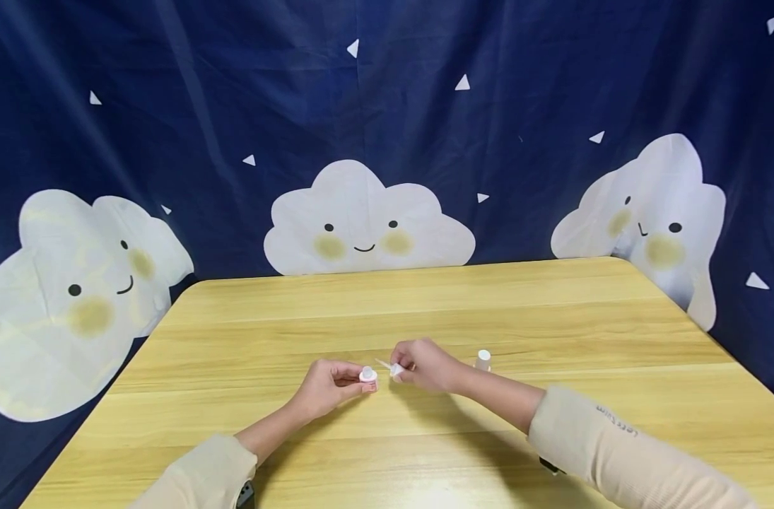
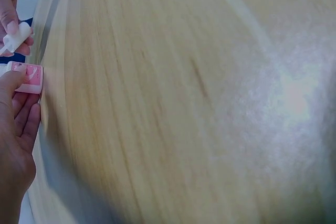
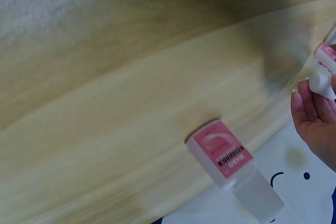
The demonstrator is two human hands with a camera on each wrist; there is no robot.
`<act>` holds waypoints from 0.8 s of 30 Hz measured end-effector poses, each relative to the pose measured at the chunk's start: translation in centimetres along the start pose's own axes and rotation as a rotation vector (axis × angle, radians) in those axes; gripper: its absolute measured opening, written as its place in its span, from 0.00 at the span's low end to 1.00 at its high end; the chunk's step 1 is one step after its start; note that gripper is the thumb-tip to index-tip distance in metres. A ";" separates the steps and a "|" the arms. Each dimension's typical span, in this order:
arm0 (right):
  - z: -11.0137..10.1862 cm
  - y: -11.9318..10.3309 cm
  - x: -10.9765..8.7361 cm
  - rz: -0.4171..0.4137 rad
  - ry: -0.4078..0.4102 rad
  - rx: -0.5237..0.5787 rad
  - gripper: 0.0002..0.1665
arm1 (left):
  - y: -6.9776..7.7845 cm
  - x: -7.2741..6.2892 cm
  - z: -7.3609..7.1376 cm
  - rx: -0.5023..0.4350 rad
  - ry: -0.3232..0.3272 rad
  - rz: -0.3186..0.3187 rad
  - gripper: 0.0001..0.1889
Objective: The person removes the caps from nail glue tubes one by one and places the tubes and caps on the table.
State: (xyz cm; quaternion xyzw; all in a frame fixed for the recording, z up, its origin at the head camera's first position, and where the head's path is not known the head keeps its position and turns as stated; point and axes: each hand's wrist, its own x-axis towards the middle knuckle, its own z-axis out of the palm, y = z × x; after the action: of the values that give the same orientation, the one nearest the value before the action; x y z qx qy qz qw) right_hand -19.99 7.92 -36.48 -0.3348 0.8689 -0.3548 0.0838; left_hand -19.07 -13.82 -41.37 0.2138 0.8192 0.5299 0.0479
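Note:
My left hand [image 1: 323, 389] grips a small white bottle [image 2: 32, 81] with a pink label between thumb and fingers. The bottle is upright and uncapped, its pale neck [image 1: 367, 371] showing at the top. Just to its right, my right hand [image 1: 427, 364] pinches the white cap [image 2: 19, 36] with a thin applicator stem [image 1: 382, 363] pointing left toward the neck. Stem and neck stand a short gap apart. Behind the right wrist, a second bottle [image 3: 220, 153] with a pink label and a white cap [image 3: 258, 196] stands on the table, partly hidden in the head view.
A light wood-grain table [image 1: 285, 318] lies under both hands. Behind it hangs a dark blue curtain [image 1: 412, 120] with smiling white clouds. Beige sleeves [image 1: 622, 445] cover both forearms, and a dark band shows at each cuff.

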 end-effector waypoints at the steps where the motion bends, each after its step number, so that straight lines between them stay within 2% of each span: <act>1: 0.1 0.1 0.0 0.002 0.004 0.010 0.04 | 0.0 0.0 0.0 0.000 -0.001 0.000 0.15; 5: 0.6 0.4 -0.2 0.032 0.025 0.049 0.06 | -0.1 0.1 0.0 0.008 0.000 -0.006 0.14; 18: 1.8 1.3 -0.6 0.043 0.085 0.171 0.08 | -0.1 0.1 0.0 0.006 0.000 -0.012 0.14; 24: 2.0 1.5 -0.6 0.047 0.119 0.183 0.07 | 0.0 0.1 0.1 0.006 0.005 -0.021 0.14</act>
State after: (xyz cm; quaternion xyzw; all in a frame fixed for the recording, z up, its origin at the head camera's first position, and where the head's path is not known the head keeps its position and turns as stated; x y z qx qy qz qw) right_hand -19.55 7.94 -38.97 -0.2836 0.8439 -0.4498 0.0706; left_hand -19.11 -13.76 -41.42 0.2039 0.8232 0.5275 0.0509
